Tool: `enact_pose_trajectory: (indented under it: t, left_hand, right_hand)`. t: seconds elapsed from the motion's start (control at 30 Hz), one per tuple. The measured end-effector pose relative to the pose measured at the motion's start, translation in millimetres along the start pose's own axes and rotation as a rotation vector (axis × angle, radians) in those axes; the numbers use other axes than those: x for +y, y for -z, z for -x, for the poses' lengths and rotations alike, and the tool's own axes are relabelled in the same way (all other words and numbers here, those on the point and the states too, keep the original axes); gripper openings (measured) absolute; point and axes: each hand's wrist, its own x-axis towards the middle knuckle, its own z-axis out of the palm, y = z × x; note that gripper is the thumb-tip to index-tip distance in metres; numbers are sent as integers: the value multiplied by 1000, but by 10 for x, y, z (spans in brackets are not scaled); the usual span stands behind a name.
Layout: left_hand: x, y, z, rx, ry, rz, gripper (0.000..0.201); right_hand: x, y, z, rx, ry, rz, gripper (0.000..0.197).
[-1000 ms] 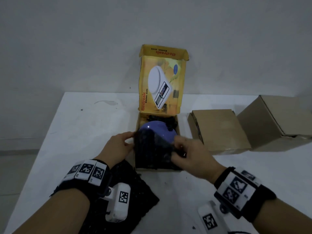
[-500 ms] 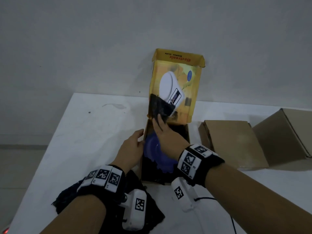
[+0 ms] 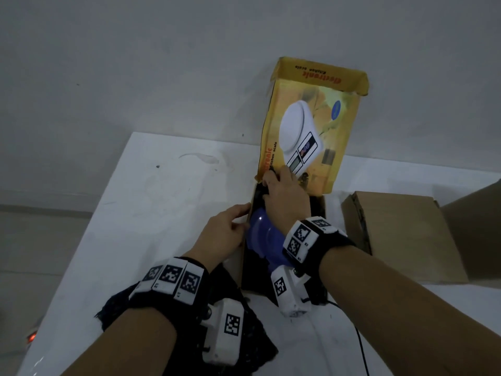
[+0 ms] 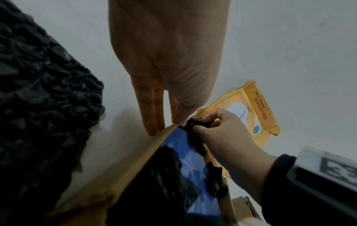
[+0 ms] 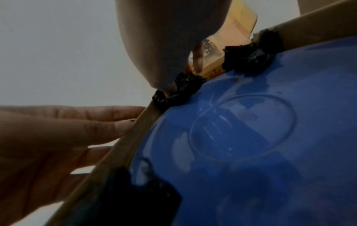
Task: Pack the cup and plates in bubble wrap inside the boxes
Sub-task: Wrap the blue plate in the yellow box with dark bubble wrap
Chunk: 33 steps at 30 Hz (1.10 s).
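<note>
An open yellow kitchen-scale box (image 3: 311, 126) stands on the white table with its lid upright. A blue plate (image 3: 264, 232) lies inside it, underside up, on black bubble wrap (image 4: 193, 123). My right hand (image 3: 268, 183) reaches to the far left corner of the box and pinches a bunched edge of the wrap beside the plate's rim (image 5: 251, 137). My left hand (image 3: 242, 215) lies outside the box, its straight fingers (image 4: 154, 119) pressed against the left wall (image 5: 125, 145). No cup is in view.
A second sheet of black bubble wrap (image 3: 244, 335) lies on the table (image 3: 162, 213) under my left wrist. Two brown cardboard boxes (image 3: 401, 234) (image 3: 477, 207) stand to the right. A thin cable (image 3: 360, 343) runs near the front edge. A grey wall rises behind.
Both hands held the wrap over the plate's near side. My right hand then carried it to the far end and lowered it into the far left corner; my left moved to the box wall.
</note>
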Motion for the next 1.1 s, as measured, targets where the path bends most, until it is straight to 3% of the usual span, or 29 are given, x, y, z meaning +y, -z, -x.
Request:
enact_pose_trajectory:
  t: [0.07, 0.27, 0.37, 0.57, 0.67, 0.8, 0.9, 1.0, 1.1]
  left_hand:
    - [-11, 28, -39, -15, 8, 0, 45]
    - [-17, 50, -102, -37, 31, 3, 41]
    - [-17, 41, -106, -23, 24, -30, 39]
    - [2, 36, -93, -44, 24, -56, 41]
    - [-9, 36, -83, -33, 24, -67, 41]
    - [-10, 45, -101, -40, 46, -71, 40]
    - [14, 48, -97, -55, 62, -64, 42]
    - [37, 53, -85, -60, 56, -94, 41]
    - [47, 56, -90, -63, 47, -100, 39]
  right_hand:
    - [-25, -17, 2, 60, 52, 55, 32]
    - [-73, 156, -46, -265, 164, 163, 24]
    - [-20, 271, -175, -446, 142, 116, 19]
    - [-43, 162, -79, -194, 220, 209, 33]
    - [-50, 171, -88, -274, 157, 72, 41]
    - [43, 264, -150, -439, 200, 7, 22]
    - [112, 258, -162, -341, 108, -1, 24]
    - [93, 188, -166, -198, 133, 52, 13]
    - [77, 192, -174, -332, 152, 19, 9]
